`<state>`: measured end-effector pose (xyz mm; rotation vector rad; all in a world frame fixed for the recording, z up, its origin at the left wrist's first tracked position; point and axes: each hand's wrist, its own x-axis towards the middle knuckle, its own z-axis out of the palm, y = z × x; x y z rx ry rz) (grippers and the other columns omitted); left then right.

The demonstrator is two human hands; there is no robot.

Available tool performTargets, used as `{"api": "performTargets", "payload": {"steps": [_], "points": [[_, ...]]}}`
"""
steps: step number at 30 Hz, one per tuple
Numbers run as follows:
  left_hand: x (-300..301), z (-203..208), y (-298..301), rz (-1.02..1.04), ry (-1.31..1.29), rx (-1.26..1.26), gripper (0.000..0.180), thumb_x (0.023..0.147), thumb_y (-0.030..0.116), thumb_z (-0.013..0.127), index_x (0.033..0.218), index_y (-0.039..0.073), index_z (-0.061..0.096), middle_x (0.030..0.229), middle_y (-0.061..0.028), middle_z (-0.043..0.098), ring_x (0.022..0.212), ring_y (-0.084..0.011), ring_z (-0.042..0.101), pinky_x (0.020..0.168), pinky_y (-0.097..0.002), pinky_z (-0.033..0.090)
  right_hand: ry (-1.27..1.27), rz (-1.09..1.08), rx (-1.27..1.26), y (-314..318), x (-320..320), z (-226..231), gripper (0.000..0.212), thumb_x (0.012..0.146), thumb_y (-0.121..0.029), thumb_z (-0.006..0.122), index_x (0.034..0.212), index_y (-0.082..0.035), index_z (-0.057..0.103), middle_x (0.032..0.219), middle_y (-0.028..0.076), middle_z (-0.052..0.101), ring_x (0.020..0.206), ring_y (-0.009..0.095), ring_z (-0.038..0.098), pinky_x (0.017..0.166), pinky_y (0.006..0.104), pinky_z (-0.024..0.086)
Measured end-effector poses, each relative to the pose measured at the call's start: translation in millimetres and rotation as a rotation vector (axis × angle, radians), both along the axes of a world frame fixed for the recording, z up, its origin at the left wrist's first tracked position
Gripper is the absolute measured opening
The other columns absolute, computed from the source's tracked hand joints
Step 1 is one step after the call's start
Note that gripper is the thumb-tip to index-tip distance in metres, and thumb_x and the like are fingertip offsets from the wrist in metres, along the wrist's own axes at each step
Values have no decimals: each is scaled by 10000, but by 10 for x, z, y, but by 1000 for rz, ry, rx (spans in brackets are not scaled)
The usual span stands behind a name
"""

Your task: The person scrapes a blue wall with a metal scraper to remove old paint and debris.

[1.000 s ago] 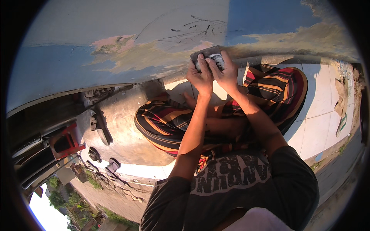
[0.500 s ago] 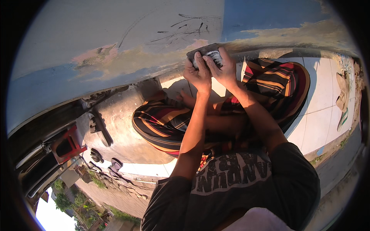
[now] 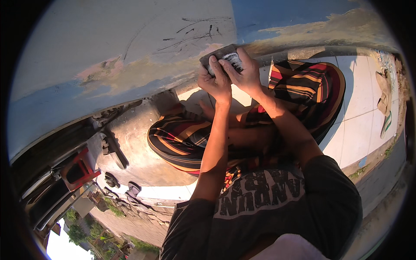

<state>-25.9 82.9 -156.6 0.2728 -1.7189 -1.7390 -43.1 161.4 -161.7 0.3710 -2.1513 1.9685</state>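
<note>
A flat, dark grey rectangular piece (image 3: 224,52) with white streaks on its upper face is held between both my hands, in front of the wall's lower part. My left hand (image 3: 216,83) grips its left side, with the thumb laid on top. On the right side, my right hand (image 3: 245,74) closes round the edge, its thumb also pressing on the face near the left thumb. The fingers beneath the piece are hidden. Whether its far edge touches the wall cannot be told. My crossed legs, in striped cloth (image 3: 182,141), lie below my forearms.
The painted wall (image 3: 99,39), with peeling patches and black scribbles, rises ahead. White floor tiles (image 3: 357,97) lie at right, with a sandal (image 3: 383,93) near their edge. At left are more sandals (image 3: 113,149) and a red-framed object (image 3: 80,170).
The view has turned slightly, so the wall marks sit farther left. Both hands and the dark piece appear a little farther left and higher, with the grip kept.
</note>
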Motion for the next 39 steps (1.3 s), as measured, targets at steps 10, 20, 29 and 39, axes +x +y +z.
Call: {"api": "performTargets", "payload": {"steps": [10, 20, 29, 39], "points": [[0, 31, 66, 16, 9, -33, 188, 962, 108, 521, 841, -24, 581, 724, 9, 587, 652, -34, 475, 555, -196, 385, 70, -33, -32, 25, 17, 61, 253, 822, -204, 686, 969, -39, 562, 740, 120, 657, 591, 243, 657, 509, 329, 474], [57, 35, 35, -30, -41, 81, 192, 960, 104, 528, 801, -2, 555, 721, 14, 565, 652, -25, 456, 557, -182, 367, 31, -28, 14, 46, 66, 135, 270, 830, -194, 663, 1004, -13, 563, 718, 132, 653, 588, 255, 652, 528, 315, 489], [21, -31, 14, -56, 41, 95, 248, 980, 209, 511, 821, 26, 568, 693, 16, 578, 590, -17, 473, 507, -191, 368, 79, 19, -4, 60, 38, 117, 226, 838, -151, 678, 985, -3, 591, 780, 88, 679, 689, 112, 638, 605, 272, 492], [256, 74, -199, -156, -483, -544, 292, 869, 277, 621, 757, 9, 605, 624, -170, 590, 537, -320, 560, 536, -358, 462, -355, 170, -169, 338, 295, -233, 283, 851, -219, 687, 1006, 9, 626, 887, 47, 669, 786, 95, 598, 676, 264, 478]]}}
